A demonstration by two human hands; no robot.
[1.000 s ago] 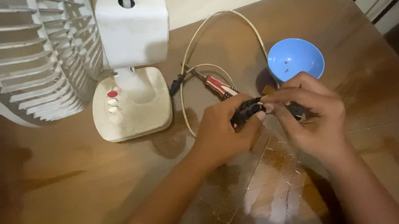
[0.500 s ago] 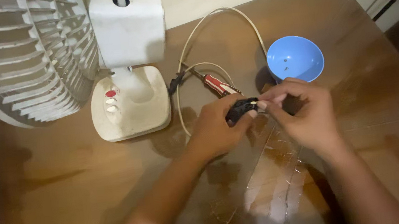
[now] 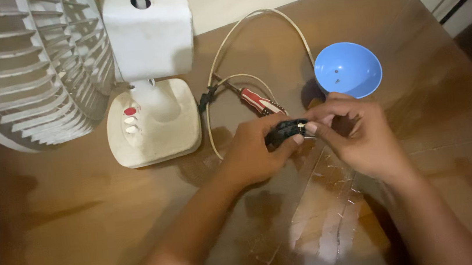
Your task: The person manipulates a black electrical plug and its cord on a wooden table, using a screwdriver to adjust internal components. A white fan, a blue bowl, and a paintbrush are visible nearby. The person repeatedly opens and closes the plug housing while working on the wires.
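Observation:
Over the middle of a brown wooden table (image 3: 83, 236), both my hands meet on a small black plug (image 3: 284, 130). My left hand (image 3: 255, 151) grips the plug's body from the left. My right hand (image 3: 356, 134) pinches its right end, where a bit of metal shows. A cream cord (image 3: 223, 64) loops from the plug area back toward a white table fan (image 3: 148, 77). A red-handled screwdriver (image 3: 259, 102) lies just behind my hands. A blue bowl (image 3: 348, 70) with small dark bits inside sits to the right of it.
The fan's grille (image 3: 19, 67) fills the upper left, and its base (image 3: 153, 123) carries a red button and white ones. A shiny, scuffed clear patch (image 3: 326, 210) covers the table near me. The table's right edge (image 3: 459, 27) runs diagonally, with dark floor beyond.
My hands have stayed together on the plug, with small shifts of the fingers. The view has drifted slightly; nothing on the table has moved.

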